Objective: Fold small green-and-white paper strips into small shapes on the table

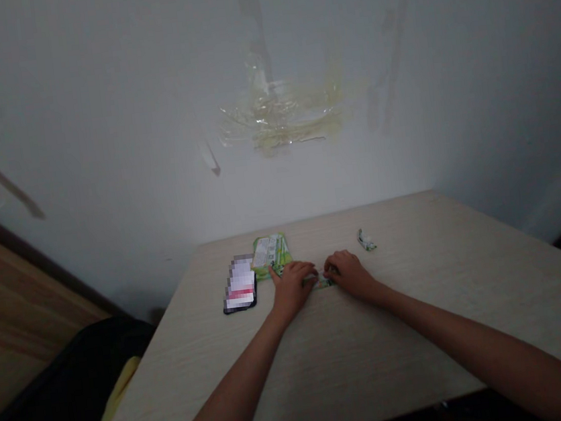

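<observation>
The left hand (295, 283) and right hand (349, 273) curl around a small wrapper (326, 282) between them — likely steadying it — though whether either grips, I can't tell.

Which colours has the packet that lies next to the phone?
The packet is mainly green, with a pale printed panel; it shows in the head view.

The packet (270, 251) is showing green and white. Left of the packet, the phone (241, 288) is showing a black edge and reddish band; right of it, the small wrapper (366, 240) is mixing dark green and white. Beneath it, the table (359, 364) is showing streaky beige.
</observation>
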`<state>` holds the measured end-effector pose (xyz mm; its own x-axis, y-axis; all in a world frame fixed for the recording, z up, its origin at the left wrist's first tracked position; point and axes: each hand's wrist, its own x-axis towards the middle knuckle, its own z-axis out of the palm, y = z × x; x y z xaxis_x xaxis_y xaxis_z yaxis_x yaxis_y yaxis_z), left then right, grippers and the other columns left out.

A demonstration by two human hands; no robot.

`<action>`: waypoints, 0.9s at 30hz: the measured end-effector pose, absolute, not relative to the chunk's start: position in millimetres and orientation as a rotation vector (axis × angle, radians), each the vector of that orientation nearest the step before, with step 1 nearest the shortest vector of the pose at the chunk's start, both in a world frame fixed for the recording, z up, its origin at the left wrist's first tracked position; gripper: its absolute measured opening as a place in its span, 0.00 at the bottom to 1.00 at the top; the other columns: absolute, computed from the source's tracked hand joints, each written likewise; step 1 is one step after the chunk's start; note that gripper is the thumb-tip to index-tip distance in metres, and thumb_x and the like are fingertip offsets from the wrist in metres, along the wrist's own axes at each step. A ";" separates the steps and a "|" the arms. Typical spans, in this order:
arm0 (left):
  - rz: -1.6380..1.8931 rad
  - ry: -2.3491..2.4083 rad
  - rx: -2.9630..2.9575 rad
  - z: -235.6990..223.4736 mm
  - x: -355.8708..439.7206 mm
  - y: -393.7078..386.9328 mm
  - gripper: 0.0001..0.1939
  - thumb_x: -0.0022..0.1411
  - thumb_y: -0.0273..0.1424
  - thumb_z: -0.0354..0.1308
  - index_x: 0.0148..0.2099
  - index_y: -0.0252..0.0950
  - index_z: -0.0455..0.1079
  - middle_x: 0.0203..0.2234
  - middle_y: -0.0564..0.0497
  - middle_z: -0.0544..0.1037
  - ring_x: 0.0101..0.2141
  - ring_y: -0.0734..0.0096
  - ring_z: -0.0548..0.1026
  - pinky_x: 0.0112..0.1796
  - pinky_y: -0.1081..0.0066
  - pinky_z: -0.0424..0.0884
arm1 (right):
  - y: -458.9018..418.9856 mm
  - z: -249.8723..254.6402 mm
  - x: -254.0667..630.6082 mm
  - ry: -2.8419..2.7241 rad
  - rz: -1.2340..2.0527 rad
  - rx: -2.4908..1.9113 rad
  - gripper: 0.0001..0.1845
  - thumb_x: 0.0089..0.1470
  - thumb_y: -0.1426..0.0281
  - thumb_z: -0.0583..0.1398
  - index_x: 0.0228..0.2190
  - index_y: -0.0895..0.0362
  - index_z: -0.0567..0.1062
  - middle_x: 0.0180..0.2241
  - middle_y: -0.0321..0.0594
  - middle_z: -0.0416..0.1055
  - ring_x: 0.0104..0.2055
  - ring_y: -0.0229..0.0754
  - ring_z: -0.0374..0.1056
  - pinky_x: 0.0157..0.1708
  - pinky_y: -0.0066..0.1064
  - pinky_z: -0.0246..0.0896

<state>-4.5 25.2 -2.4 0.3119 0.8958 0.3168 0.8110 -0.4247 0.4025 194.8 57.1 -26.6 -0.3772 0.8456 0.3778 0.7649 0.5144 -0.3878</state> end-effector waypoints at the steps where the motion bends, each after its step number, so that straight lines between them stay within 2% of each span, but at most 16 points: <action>1: 0.735 1.576 2.406 -3.1 -4.9 25.6 0.09 0.63 0.36 0.57 0.45 0.52 0.73 0.50 0.56 0.77 0.57 0.58 0.65 0.54 0.27 0.26 | 56.8 -25.5 194.9 -2.232 0.199 -1.306 0.06 0.54 0.68 0.64 0.34 0.57 0.75 0.35 0.41 0.71 0.42 0.44 0.63 0.44 0.36 0.55; 5: 0.688 1.585 2.429 -5.3 -6.0 26.5 0.11 0.64 0.36 0.55 0.49 0.54 0.72 0.48 0.56 0.79 0.59 0.59 0.64 0.56 0.29 0.24 | 53.2 -19.0 197.6 -2.217 0.251 -1.221 0.04 0.54 0.71 0.63 0.34 0.58 0.76 0.36 0.42 0.70 0.42 0.44 0.64 0.44 0.35 0.57; 9: 0.706 1.577 2.511 -4.3 -5.5 23.7 0.11 0.65 0.35 0.55 0.48 0.53 0.73 0.47 0.56 0.80 0.58 0.59 0.65 0.56 0.30 0.21 | 46.9 -14.2 200.5 -2.218 0.217 -1.085 0.06 0.52 0.74 0.63 0.34 0.56 0.78 0.38 0.43 0.70 0.43 0.44 0.64 0.46 0.37 0.58; 12: 0.699 1.575 2.546 -1.1 -5.8 20.3 0.10 0.65 0.34 0.54 0.46 0.52 0.74 0.47 0.55 0.80 0.58 0.58 0.65 0.55 0.30 0.19 | 42.8 -13.1 200.8 -2.277 0.148 -0.998 0.07 0.51 0.74 0.63 0.34 0.54 0.80 0.38 0.43 0.70 0.44 0.46 0.64 0.48 0.40 0.57; 17: 0.639 1.528 2.591 4.8 -11.1 16.2 0.11 0.65 0.38 0.53 0.45 0.52 0.75 0.48 0.55 0.79 0.58 0.56 0.63 0.55 0.31 0.17 | 41.5 -13.1 202.1 -2.311 0.065 -1.061 0.08 0.52 0.71 0.63 0.36 0.52 0.81 0.38 0.45 0.70 0.45 0.47 0.64 0.49 0.42 0.56; 24: 0.614 1.455 2.639 8.4 -11.6 13.7 0.12 0.65 0.41 0.53 0.47 0.53 0.75 0.43 0.53 0.78 0.53 0.61 0.67 0.58 0.35 0.21 | 46.4 -18.2 205.3 -2.250 0.070 -1.154 0.10 0.56 0.69 0.61 0.40 0.49 0.81 0.39 0.45 0.71 0.45 0.46 0.64 0.48 0.40 0.57; 27: 0.617 1.459 2.639 7.1 -9.3 13.4 0.12 0.65 0.40 0.53 0.47 0.52 0.75 0.46 0.53 0.77 0.54 0.61 0.66 0.58 0.34 0.24 | 48.3 -19.6 206.2 -2.270 0.107 -1.098 0.10 0.57 0.68 0.61 0.40 0.50 0.81 0.40 0.44 0.72 0.45 0.45 0.65 0.49 0.39 0.57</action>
<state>-9.3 13.4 7.1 0.4705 0.8250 0.3133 0.7994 -0.5487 0.2445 206.2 48.3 -19.6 -0.4718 0.7348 0.4873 0.6859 0.6532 -0.3208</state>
